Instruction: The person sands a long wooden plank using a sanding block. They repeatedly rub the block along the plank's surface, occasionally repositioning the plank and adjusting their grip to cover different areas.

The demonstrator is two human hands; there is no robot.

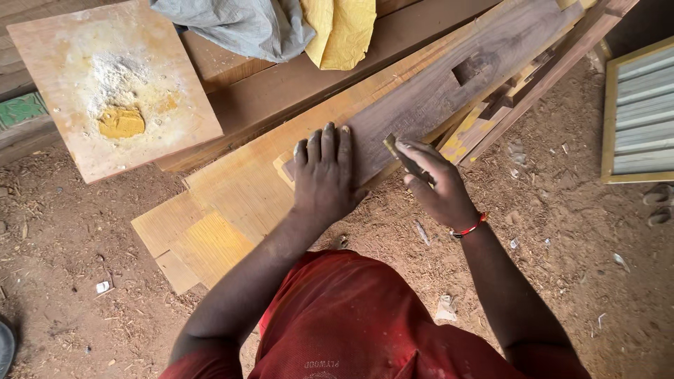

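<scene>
The right hand [437, 188] is pinching a small flat yellowish blade [401, 156], apparently a putty knife, between thumb and curled fingers, and is holding its tip against the near edge of a dark wooden plank [449, 88]; a red bangle [469, 228] is circling the wrist. The left hand [324, 172] is lying flat, palm down and fingers spread forward, gripping nothing and pressing on the near end of the same plank, just beside the blade. The plank is running diagonally from the hands toward the upper right, with a rectangular notch [469, 69] cut into it farther along. It is resting on a stack of paler, yellow-toned boards [232, 189] that are fanning out toward the lower left. To the upper left, a square board [112, 84] is carrying a heap of white powder [116, 74] and a lump of ochre paste [121, 122]. Grey cloth [239, 24] and a yellow sack [344, 28] are lying at the top. Sawdust-strewn earth [576, 231] is surrounding the stack, and a framed louvred panel [642, 112] is sitting at the right edge. The person's red shirt [351, 323] is filling the bottom of the view.
</scene>
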